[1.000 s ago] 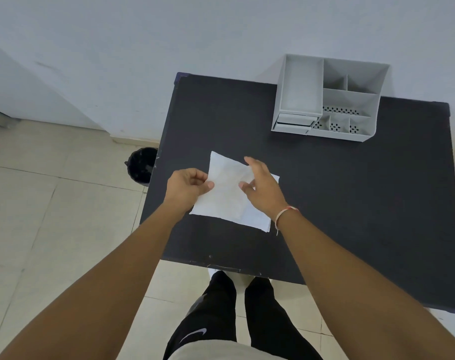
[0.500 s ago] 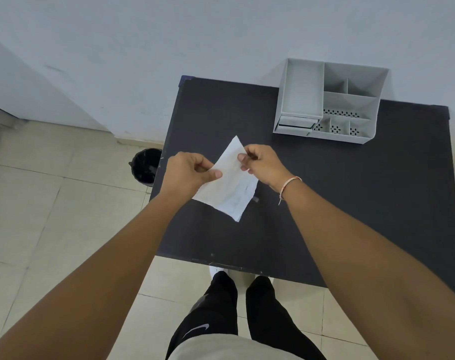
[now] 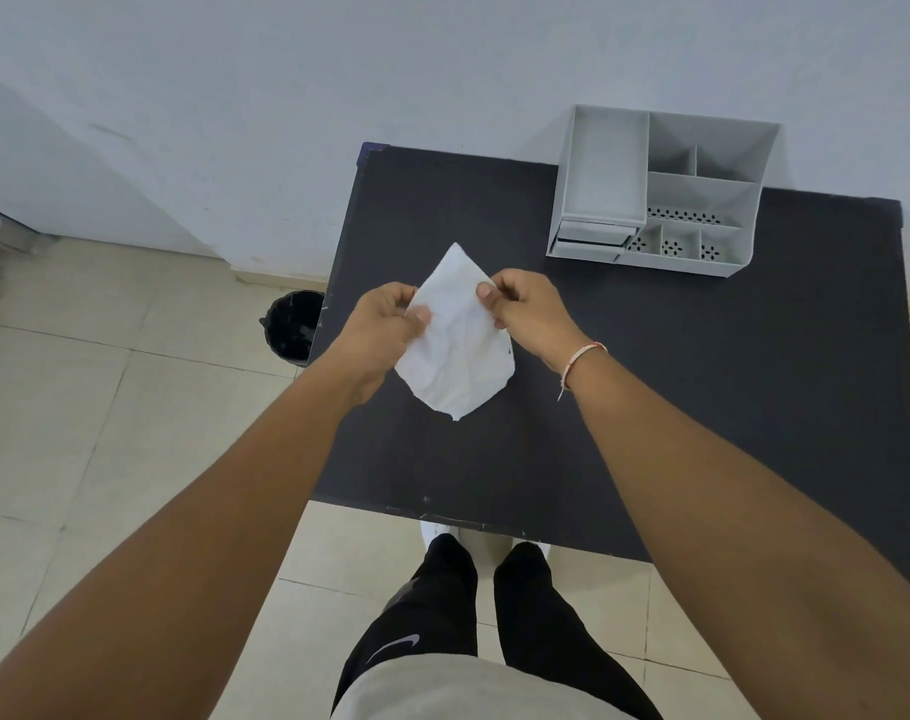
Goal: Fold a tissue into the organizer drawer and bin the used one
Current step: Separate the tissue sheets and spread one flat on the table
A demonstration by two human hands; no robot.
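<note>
A white tissue (image 3: 455, 337) hangs in the air above the black table (image 3: 702, 387), one corner pointing up and one down. My left hand (image 3: 385, 324) pinches its left edge and my right hand (image 3: 525, 311) pinches its right edge. A grey desk organizer (image 3: 660, 192) stands at the back of the table against the wall, with a small drawer (image 3: 590, 241) at its lower left front. On the floor, left of the table, sits a black bin (image 3: 292, 327).
A white wall runs behind the table. Beige floor tiles lie to the left and below. My legs and white shoes (image 3: 486, 537) stand at the table's near edge.
The tissue lay flat on the table a second ago. Both hands have lifted it off the surface and turned it, and it now hangs as a diamond between them.
</note>
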